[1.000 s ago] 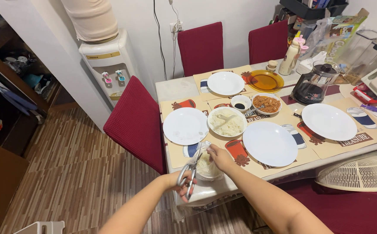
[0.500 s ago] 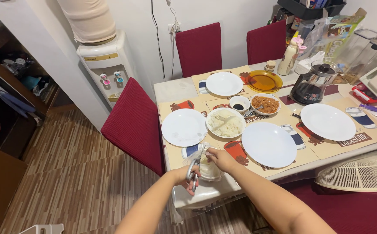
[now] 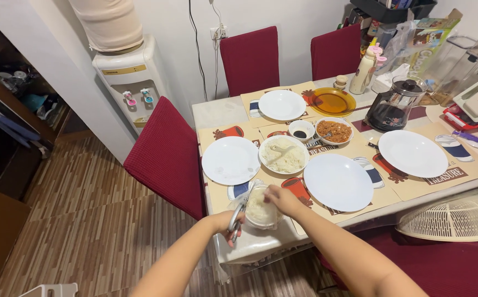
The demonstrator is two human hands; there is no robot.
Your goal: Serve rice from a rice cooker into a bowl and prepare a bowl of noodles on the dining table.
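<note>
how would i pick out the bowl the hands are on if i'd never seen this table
Start at the dining table and go to its near corner, by the red chair. The small clear bowl of white food sits between the left hand and right hand; unlike the white plates, it is see-through.

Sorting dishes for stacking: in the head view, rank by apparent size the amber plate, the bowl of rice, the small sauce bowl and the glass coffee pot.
1. Glass coffee pot and amber plate: look about alike, so no ranking between them.
2. Bowl of rice, slightly smaller but nearer the camera, so unsure.
3. Small sauce bowl, clearly smallest.
</note>
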